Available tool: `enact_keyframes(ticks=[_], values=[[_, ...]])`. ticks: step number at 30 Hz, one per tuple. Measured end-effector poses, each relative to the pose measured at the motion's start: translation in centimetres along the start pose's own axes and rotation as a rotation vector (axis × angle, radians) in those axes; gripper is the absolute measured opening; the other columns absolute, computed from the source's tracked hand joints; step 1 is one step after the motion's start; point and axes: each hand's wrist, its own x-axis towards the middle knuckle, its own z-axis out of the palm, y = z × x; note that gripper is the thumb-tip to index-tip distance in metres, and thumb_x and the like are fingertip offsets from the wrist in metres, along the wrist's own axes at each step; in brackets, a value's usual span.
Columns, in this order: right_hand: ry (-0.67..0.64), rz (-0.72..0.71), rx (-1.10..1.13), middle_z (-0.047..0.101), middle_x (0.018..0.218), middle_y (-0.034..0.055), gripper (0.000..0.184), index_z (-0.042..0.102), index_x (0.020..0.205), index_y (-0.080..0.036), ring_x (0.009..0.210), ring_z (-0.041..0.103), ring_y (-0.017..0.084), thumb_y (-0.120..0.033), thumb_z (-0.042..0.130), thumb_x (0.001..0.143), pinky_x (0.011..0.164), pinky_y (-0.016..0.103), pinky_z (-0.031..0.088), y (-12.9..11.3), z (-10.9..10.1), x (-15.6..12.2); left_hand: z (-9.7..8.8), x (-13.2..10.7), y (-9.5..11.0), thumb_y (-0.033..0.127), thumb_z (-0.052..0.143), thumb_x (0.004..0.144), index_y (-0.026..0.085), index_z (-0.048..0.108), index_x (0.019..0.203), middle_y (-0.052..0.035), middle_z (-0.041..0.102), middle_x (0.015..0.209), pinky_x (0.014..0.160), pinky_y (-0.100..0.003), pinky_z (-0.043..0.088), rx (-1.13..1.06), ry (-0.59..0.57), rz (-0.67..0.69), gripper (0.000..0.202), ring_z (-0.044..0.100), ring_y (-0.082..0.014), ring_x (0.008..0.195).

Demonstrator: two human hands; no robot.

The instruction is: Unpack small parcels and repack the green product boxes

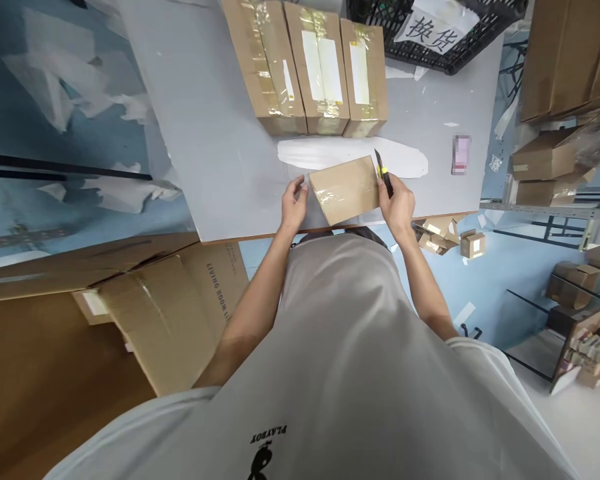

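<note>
Carton (344, 190), small and taped, sits right between the two hands at the near edge of the worktable (205, 133), turned askew, and whether it rests flat or is slightly raised I can't tell! Just off its left end, the left hand (294, 203) is loosely curled with nothing in its grasp, thumb and fingertips so close to the cardboard that contact is hard to call. At the carton's right end, the right hand (399, 205) has its fingers wrapped around a black-and-yellow utility knife (384, 175), blade out and pointing away from the body. It looks like a handling-and-cutting step, carton in position and blade at the ready; no open flap shows on the visible face. What the next move calls for, by my reading, is a firm left-hand hold on the carton and a controlled blade, well clear of those fingers. Just beyond the carton lies a long white patch (405, 159), sheet or bare surface, impossible to say. Farther beyond stand three taped parcels (325, 113), side by side, pale labels on them. Beyond the carton to the right, a black plastic crate (447, 65) carries a handwritten paper sign (433, 30), and well to the carton's right lies a small pink packet (461, 155), its details blurred.
</note>
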Motion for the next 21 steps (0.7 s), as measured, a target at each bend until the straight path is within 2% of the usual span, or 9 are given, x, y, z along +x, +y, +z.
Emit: enact_keyframes(ticks=[2, 4, 7, 9, 13, 17, 21], values=[[-0.005, 0.003, -0.017, 0.081, 0.148, 0.0273, 0.077, 0.066, 0.168, -0.017, 0.136, 0.078, 0.044, -0.059, 0.016, 0.128, 0.104, 0.047, 0.062, -0.7, -0.4, -1.7, -1.4, 0.4, 2.0, 0.08, 0.068, 0.111, 0.024, 0.083, 0.142, -0.0151, 0.082, 0.154, 0.132, -0.054, 0.061, -0.035, 0.051, -0.013, 0.066, 0.076, -0.0352, 0.149], [-0.034, -0.007, 0.018, 0.083, 0.146, 0.0252, 0.074, 0.067, 0.168, -0.018, 0.134, 0.08, 0.042, -0.059, 0.019, 0.129, 0.104, 0.045, 0.062, -1.4, -0.4, -3.4, -2.3, 1.0, 4.5, 0.068, 0.075, 0.11, 0.025, 0.086, 0.131, -0.0107, 0.086, 0.142, 0.124, -0.051, 0.066, -0.059, 0.006, 0.026, 0.049, 0.08, -0.0331, 0.14], [-0.084, -0.036, 0.128, 0.089, 0.136, 0.0186, 0.064, 0.074, 0.161, -0.02, 0.123, 0.086, 0.036, -0.055, 0.031, 0.13, 0.102, 0.039, 0.062, -2.7, 0.3, -5.4, -2.5, 2.1, 7.9, 0.047, 0.092, 0.096, 0.025, 0.086, 0.113, -0.0063, 0.088, 0.124, 0.111, -0.043, 0.071, -0.044, -0.053, 0.037, 0.028, 0.083, -0.0277, 0.119], [-0.128, -0.047, 0.161, 0.092, 0.132, 0.0146, 0.055, 0.078, 0.158, -0.022, 0.119, 0.088, 0.033, -0.051, 0.041, 0.129, 0.099, 0.034, 0.061, -3.9, 1.0, -6.2, -2.3, 2.7, 9.3, 0.033, 0.095, 0.087, 0.025, 0.084, 0.104, -0.0051, 0.087, 0.117, 0.103, -0.039, 0.072, -0.029, -0.065, 0.033, 0.022, 0.082, -0.0239, 0.106], [-0.228, -0.036, 0.111, 0.093, 0.132, 0.0107, 0.046, 0.078, 0.16, -0.027, 0.121, 0.089, 0.033, -0.044, 0.051, 0.128, 0.099, 0.032, 0.061, -6.5, 2.0, -6.7, -2.2, 3.1, 10.3, 0.023, 0.092, 0.086, 0.024, 0.079, 0.102, -0.005, 0.084, 0.115, 0.101, -0.039, 0.074, -0.016, -0.082, 0.017, 0.02, 0.081, -0.0215, 0.101], [-0.275, -0.023, 0.045, 0.093, 0.131, 0.0114, 0.05, 0.072, 0.171, -0.028, 0.121, 0.089, 0.036, -0.042, 0.048, 0.129, 0.103, 0.036, 0.063, -8.6, 2.4, -6.2, -3.0, 2.8, 10.7, 0.024, 0.093, 0.086, 0.023, 0.078, 0.102, -0.0048, 0.084, 0.113, 0.106, -0.04, 0.075, -0.029, -0.117, 0.001, 0.022, 0.082, -0.0225, 0.105], [-0.294, 0.003, -0.027, 0.09, 0.142, 0.0146, 0.055, 0.064, 0.179, -0.027, 0.129, 0.087, 0.036, -0.041, 0.044, 0.13, 0.111, 0.04, 0.063, -9.8, 2.2, -5.8, -3.4, 2.5, 11.3, 0.02, 0.093, 0.084, 0.022, 0.079, 0.1, -0.0045, 0.084, 0.112, 0.107, -0.042, 0.075, -0.033, -0.125, -0.021, 0.021, 0.082, -0.0225, 0.105]])
